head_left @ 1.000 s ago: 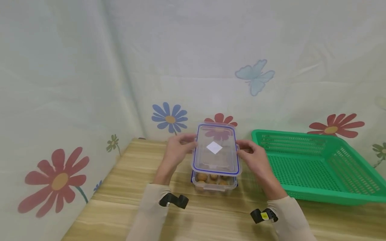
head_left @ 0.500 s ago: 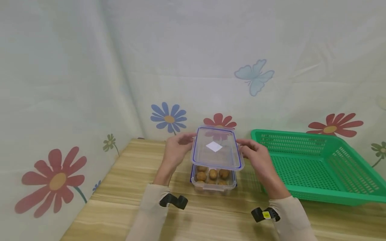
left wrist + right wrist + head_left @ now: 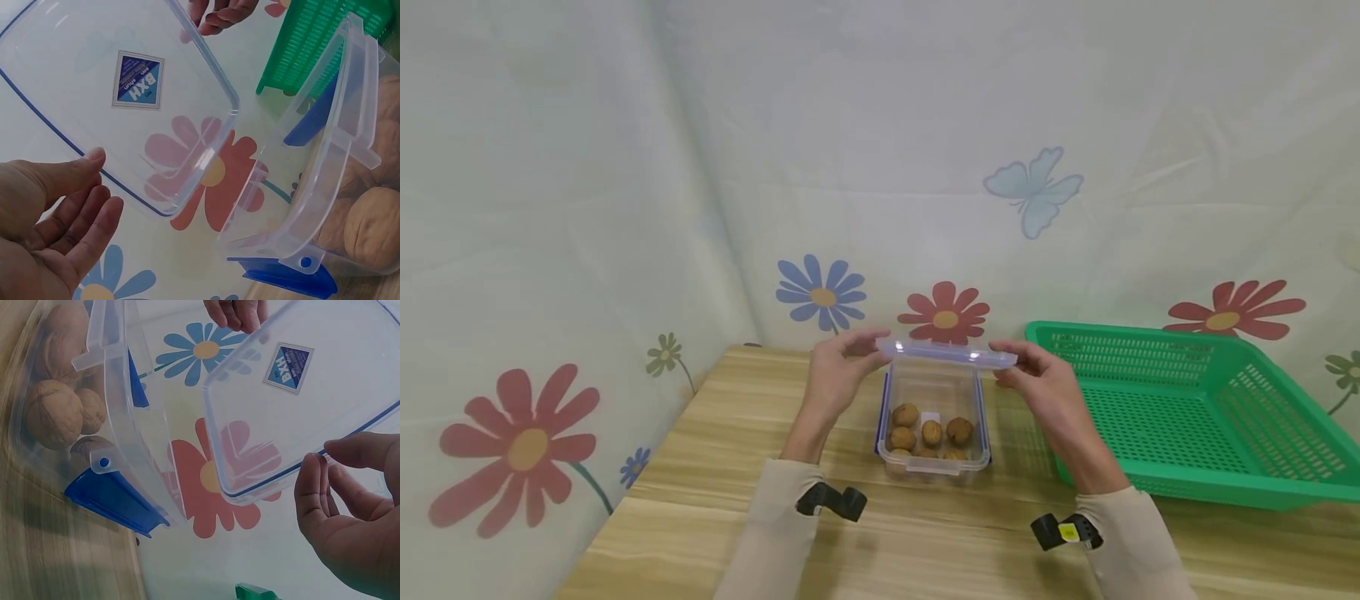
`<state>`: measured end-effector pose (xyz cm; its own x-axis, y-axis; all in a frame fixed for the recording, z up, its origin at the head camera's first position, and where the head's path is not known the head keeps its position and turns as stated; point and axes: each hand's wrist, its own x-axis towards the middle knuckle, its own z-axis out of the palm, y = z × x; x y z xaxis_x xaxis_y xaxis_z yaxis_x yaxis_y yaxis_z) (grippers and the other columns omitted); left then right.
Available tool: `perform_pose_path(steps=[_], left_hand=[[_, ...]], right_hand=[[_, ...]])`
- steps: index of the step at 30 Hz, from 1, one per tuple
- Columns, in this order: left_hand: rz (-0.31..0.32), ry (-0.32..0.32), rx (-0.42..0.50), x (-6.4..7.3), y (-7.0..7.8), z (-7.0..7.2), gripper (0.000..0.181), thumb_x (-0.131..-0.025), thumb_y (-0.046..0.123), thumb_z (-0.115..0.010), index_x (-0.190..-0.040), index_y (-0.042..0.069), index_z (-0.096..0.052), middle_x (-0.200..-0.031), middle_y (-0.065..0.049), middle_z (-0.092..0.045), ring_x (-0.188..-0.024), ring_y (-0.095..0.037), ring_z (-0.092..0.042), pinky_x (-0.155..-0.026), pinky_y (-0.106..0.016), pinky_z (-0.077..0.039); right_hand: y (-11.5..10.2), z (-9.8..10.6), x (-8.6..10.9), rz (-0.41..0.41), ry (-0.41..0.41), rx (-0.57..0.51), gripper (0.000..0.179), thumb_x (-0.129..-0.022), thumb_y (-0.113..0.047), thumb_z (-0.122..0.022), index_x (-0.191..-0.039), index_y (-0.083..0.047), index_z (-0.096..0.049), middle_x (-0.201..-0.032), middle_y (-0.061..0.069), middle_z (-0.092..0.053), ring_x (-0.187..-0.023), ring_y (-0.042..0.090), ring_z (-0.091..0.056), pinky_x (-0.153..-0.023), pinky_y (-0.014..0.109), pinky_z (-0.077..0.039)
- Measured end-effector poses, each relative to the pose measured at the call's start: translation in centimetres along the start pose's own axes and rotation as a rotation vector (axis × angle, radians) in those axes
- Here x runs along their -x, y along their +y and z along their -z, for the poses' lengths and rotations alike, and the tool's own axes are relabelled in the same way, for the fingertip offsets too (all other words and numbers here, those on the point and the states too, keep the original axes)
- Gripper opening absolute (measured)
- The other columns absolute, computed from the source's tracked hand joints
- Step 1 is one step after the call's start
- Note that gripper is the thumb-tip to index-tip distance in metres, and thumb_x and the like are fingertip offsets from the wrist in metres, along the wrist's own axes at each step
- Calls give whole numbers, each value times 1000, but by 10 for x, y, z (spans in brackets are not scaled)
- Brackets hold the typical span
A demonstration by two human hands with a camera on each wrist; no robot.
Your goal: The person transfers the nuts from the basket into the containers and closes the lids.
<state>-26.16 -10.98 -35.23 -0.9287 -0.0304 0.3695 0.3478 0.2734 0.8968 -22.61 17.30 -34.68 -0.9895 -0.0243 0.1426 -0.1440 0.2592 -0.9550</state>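
A clear plastic lid [image 3: 947,353] with a blue seal is held up above the back of a clear food container [image 3: 934,468]. In the head view it appears nearly edge-on. My left hand [image 3: 838,375] pinches its left edge between thumb and fingers. At the right edge, my right hand [image 3: 1045,387] pinches it the same way. Several walnuts [image 3: 932,432] lie inside the uncovered container, mostly toward its near end. Blue side clips [image 3: 119,500] hang open on the container's sides. A square label [image 3: 139,80] is stuck on the lid.
A large green plastic basket [image 3: 1195,487] stands to the right of the container, close to my right forearm. Wood-grain table [image 3: 700,467] lies underneath. Behind it hangs a white curtain [image 3: 880,167] printed with flowers and a butterfly.
The lid has tilted from facing me to nearly edge-on, its near edge rising off the container, so the walnuts now show. My right hand has shifted slightly right; the left has barely moved.
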Motion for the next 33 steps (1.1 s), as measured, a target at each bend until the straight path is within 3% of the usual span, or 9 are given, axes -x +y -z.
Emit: perform_pose_path(steps=[5,14,20,27,33], left_hand=[[14,6,8,1,0,0,31,-89,8,-87,-118,1,-79,-100,-11,-79,-98,-26,-74,-90,-38,-60],[28,4,-12,4,3,-1,31,-92,20,-86,-119,6,-80,-103,-8,-79,-96,-24,-74,-89,-40,-63],[22,-6,-4,5,3,0,34,-93,27,-86,-120,8,-80,-108,-6,-78,-100,-23,-73,-90,-40,-63],[13,-24,17,5,2,0,34,-93,30,-86,-119,9,-80,-113,-3,-79,-106,-21,-73,-94,-39,-61],[25,-55,86,5,2,-1,33,-95,25,-85,-121,7,-78,-110,-7,-77,-102,-24,-74,-85,-35,-65]], right_hand=[[0,-1,0,20,36,27,38,-105,-27,-71,-132,-1,-66,-115,13,-68,-104,25,-65,-87,26,-55],[0,-2,1,60,120,53,48,-102,-32,-75,-138,-1,-67,-118,14,-70,-100,19,-65,-80,21,-56],[1,-1,1,55,149,93,51,-102,-40,-75,-138,-4,-68,-126,14,-67,-112,22,-59,-94,35,-52],[1,-1,1,43,127,46,57,-101,-46,-73,-140,-5,-66,-131,16,-69,-116,30,-67,-108,49,-50],[3,-3,-1,75,152,62,54,-103,-41,-72,-143,-6,-64,-127,15,-71,-108,26,-70,-96,35,-59]])
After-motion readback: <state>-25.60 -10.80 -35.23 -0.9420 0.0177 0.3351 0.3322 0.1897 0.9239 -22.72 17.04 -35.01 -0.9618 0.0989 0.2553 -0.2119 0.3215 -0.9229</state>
